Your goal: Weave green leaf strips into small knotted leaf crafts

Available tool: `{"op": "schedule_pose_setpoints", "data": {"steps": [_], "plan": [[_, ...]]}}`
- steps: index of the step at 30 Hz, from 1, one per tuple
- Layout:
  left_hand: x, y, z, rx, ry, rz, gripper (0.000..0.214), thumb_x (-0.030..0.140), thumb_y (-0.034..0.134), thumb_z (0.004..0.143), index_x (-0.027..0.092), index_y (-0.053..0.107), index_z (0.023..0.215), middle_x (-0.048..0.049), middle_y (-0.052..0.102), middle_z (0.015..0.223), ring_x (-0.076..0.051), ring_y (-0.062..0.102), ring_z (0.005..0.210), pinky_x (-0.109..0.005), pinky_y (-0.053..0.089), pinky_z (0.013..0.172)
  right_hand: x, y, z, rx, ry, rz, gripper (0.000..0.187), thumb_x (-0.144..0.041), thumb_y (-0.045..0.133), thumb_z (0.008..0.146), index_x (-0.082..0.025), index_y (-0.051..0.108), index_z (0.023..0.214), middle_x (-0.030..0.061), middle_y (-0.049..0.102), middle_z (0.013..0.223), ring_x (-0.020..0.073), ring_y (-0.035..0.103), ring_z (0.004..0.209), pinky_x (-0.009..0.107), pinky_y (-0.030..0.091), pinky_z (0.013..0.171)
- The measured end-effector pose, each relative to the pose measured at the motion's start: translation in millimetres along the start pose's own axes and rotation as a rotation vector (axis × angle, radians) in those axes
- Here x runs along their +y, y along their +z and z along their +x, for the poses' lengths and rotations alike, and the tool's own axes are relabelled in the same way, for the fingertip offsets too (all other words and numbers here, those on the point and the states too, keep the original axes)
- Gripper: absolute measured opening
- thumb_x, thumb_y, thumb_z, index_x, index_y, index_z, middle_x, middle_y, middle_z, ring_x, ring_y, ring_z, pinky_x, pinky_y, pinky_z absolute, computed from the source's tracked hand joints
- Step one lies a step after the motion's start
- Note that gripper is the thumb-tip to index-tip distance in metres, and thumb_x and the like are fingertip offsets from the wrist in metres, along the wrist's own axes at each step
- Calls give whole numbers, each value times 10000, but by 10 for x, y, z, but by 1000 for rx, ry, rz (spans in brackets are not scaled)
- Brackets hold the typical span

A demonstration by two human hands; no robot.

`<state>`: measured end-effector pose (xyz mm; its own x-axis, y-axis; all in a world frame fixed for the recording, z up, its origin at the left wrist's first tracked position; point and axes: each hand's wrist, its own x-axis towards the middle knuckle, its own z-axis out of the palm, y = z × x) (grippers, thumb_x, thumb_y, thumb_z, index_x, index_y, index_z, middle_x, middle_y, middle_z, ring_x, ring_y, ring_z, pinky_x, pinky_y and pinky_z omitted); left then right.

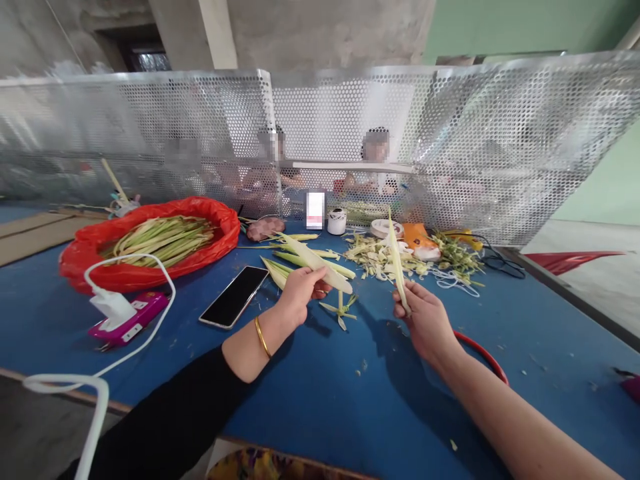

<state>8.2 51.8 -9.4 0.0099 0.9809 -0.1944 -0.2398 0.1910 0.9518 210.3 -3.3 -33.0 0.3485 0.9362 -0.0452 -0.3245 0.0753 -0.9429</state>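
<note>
My left hand point(303, 291) is closed on a broad, pale husk leaf point(320, 262) that slants from upper left to lower right above the blue table. Pinched in my right hand point(421, 313) is a narrow, yellowish husk leaf point(395, 257), its pointed tip upward. Between the hands a small knotted plant piece point(341, 309) with several arms lies on the table. Longer green-yellow leaves point(280, 270) lie behind and beside my left hand. Beyond my right hand is a heap of leaf scraps point(367, 257). The two held leaves are apart.
A red bag point(227, 227) holds long stalks at left. A phone point(234, 297) and a purple power strip point(131, 319) with a white cable point(173, 293) lie nearer. A perforated metal screen point(345, 127) stands behind, with people beyond it. A red cord point(487, 359) runs beside my right forearm.
</note>
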Motion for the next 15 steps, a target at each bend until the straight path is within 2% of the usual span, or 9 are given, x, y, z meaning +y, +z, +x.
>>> {"op": "schedule_pose_setpoints", "data": {"steps": [5,9,15], "plan": [[49,-68,57,9,13,26,168,207,755,710,119,616,676,-33,631,558,-117,602,491,-194,449,448,22,33,21,-52,-15,-108,275,-396,775,608,-192,615,700,-51,542,576,62,405,412,210,303,396],[76,-123,116,-3,-3,33,152,197,742,723,116,613,716,-48,642,582,-133,626,520,-216,498,497,38,54,-6,-101,-32,-157,254,-397,749,639,-191,614,700,-40,555,592,65,405,423,213,313,412],[147,-208,295,54,23,18,171,154,742,709,121,576,689,-57,652,640,-141,658,576,-224,514,553,48,60,-55,-146,-45,-217,250,-399,722,669,-179,605,689,-29,578,605,62,412,429,210,335,436]]}}
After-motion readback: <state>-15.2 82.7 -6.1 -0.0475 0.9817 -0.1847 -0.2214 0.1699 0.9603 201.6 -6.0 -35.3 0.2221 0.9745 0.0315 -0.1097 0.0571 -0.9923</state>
